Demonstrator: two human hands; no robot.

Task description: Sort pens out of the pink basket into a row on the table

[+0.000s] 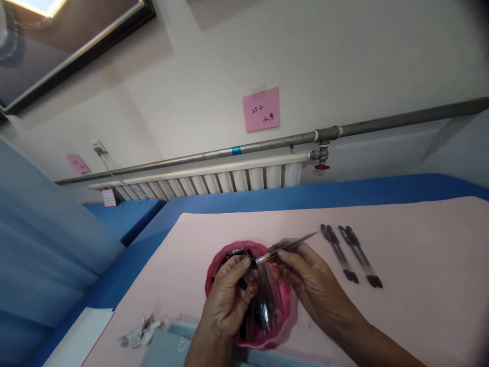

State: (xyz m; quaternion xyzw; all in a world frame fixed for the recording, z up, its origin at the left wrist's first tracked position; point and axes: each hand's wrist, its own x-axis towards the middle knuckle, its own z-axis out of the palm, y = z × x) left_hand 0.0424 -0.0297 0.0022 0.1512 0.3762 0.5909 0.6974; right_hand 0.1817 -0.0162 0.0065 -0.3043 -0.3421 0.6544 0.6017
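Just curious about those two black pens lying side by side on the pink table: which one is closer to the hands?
The left pen of the pair is closer; it lies just beyond the right hand. The other pen lies parallel, farther right.

Two bare hands are showing at the bottom of the head view, and nothing is covering either of them: no gloves, rings or watch are appearing. The left hand (229,293) is showing its back to the camera, knuckles and finger joints standing out clearly, with creases running across the fingers. The right hand (309,278) is also presenting its back, tendons and veins tracing visible lines toward the wrist. Both forearms are running bare to the frame's lower edge; no sleeve or cuff is coming into view on either one. The right forearm is showing longer than the left.
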